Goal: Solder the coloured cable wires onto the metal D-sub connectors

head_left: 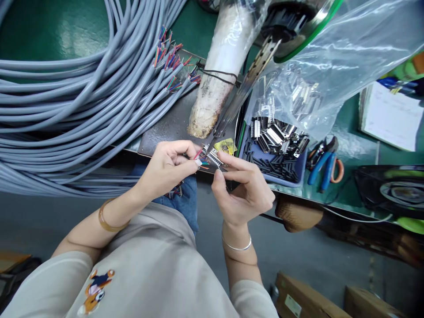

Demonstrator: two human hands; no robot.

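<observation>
My left hand [167, 168] is closed in a pinch on thin coloured wires [200, 154] at the stripped end of a grey cable. My right hand [243, 187] is closed too, thumb and forefinger gripping a small metal multi-pin connector [212, 157]. The wire ends meet the connector's pins between the two hands, just over the front edge of the bench. A bracelet sits on each wrist. More stripped wire ends hang by my lap under the left hand.
A big bundle of grey cables [82, 101] with stripped coloured ends covers the left of the green bench. A blue tray [300, 170] holds connectors and black sleeves, under a clear plastic bag [318, 75]. Blue-handled pliers [323, 165] lie to the right. Cardboard boxes [308, 300] stand on the floor.
</observation>
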